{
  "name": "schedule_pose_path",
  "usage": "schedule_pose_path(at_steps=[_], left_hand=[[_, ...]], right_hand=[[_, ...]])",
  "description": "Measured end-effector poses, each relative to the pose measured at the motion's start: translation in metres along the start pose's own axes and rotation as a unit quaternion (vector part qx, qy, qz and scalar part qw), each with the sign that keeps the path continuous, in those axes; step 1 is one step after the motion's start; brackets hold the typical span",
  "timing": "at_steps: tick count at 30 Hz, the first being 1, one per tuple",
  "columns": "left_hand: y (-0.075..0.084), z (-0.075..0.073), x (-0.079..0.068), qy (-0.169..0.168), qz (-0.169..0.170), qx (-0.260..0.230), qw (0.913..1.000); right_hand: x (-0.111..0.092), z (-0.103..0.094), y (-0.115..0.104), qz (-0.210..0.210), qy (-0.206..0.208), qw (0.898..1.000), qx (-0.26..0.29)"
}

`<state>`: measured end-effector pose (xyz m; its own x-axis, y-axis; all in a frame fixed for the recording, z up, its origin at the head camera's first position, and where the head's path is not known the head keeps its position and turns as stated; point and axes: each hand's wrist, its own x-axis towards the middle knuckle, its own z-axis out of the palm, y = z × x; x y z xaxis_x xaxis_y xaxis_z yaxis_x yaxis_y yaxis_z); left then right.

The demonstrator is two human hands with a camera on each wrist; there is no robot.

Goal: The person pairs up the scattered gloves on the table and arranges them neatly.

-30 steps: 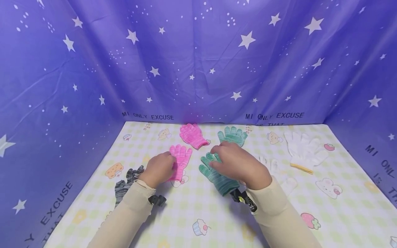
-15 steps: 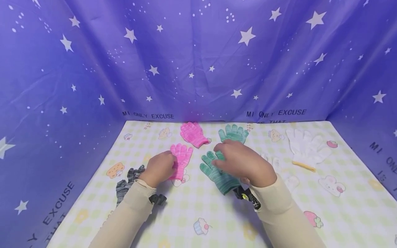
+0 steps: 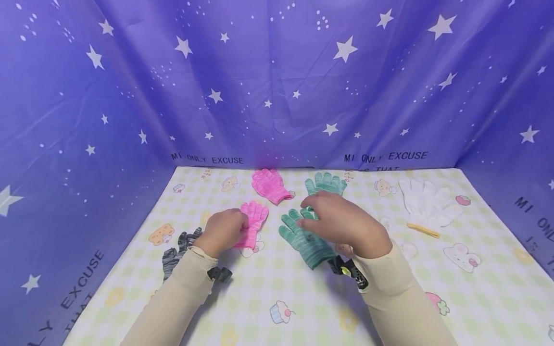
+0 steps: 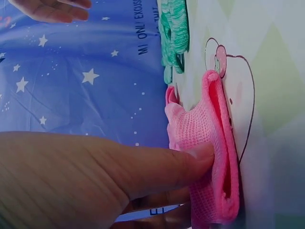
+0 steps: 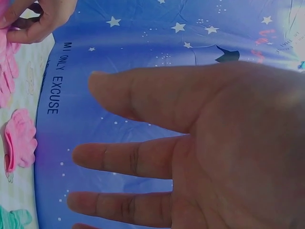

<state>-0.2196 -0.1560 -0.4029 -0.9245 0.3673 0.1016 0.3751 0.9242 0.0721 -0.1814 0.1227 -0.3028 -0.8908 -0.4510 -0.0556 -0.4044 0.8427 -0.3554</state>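
In the head view my left hand (image 3: pixel 222 232) is at the left side of the near pink glove (image 3: pixel 255 222). The left wrist view shows the thumb laid on the knit close to the glove's cuff (image 4: pixel 224 157), with the fingers bent at its edge, pinching it. My right hand (image 3: pixel 346 223) hovers over the near green glove (image 3: pixel 305 240) and partly covers it. Its thumb and fingers are spread and hold nothing in the right wrist view. Behind it lies a second green glove (image 3: pixel 324 185). The far pink glove (image 3: pixel 270 185) lies near the curtain.
A dark grey striped glove (image 3: pixel 170 259) is half hidden behind the left sleeve. White gloves (image 3: pixel 426 204) with a yellow cuff edge lie at the right. A purple starred curtain (image 3: pixel 268 86) encloses the back and sides of the checked tablecloth (image 3: pixel 259 307).
My left hand has shifted slightly on the near pink glove. The right hand has drifted a little to the right over the green glove. The other gloves stay in place.
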Motion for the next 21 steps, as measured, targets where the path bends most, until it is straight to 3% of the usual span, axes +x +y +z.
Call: schedule_pose_path(at_steps=[8,21], left_hand=[[-0.001,-0.006,-0.002,0.019,0.007,0.005,0.9998],[0.007,-0.042,-0.015,0.072,0.033,0.020,0.9966]], right_hand=[[-0.001,-0.003,0.000,-0.004,0.002,1.000,-0.006],[-0.007,-0.009,0.000,-0.003,0.011,1.000,0.000]])
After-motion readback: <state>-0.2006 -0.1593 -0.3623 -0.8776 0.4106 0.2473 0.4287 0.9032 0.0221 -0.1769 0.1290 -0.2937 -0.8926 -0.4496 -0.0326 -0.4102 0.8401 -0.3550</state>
